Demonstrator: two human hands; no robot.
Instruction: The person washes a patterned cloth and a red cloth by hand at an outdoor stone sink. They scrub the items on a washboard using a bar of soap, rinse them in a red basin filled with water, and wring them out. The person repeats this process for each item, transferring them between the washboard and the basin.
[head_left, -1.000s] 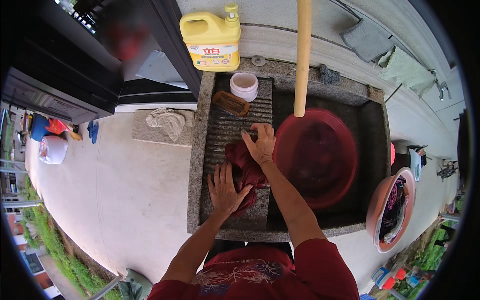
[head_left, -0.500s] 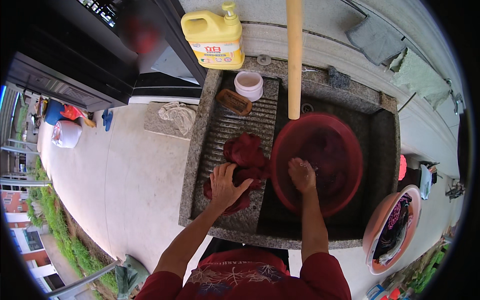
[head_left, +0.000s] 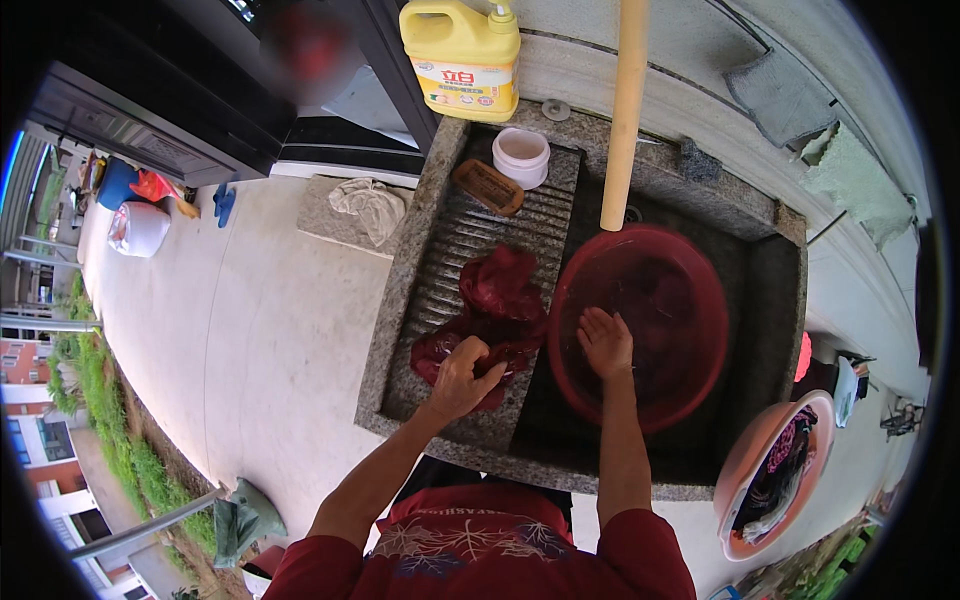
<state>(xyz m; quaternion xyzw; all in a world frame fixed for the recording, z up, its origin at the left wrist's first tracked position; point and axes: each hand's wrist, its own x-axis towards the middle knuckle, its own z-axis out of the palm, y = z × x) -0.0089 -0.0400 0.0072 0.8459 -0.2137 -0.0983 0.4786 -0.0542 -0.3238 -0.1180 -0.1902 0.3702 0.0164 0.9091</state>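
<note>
A wet dark red garment lies bunched on the ribbed stone washboard. My left hand is on its near part, fingers curled into the cloth. To the right, a red plastic basin sits in the stone sink with dark water and what looks like submerged cloth. Over the basin's left side is my right hand, palm up and wet, its fingers stretched out and holding nothing.
A wooden scrubbing brush and a pale pink tub stand at the washboard's far end. Behind them is a yellow detergent jug. A wooden pole reaches above the sink. An orange-pink basin of laundry stands at right.
My left hand's fingers have curled in tighter on the garment. My right hand has turned its palm up over the water. The whole view has shifted slightly.
</note>
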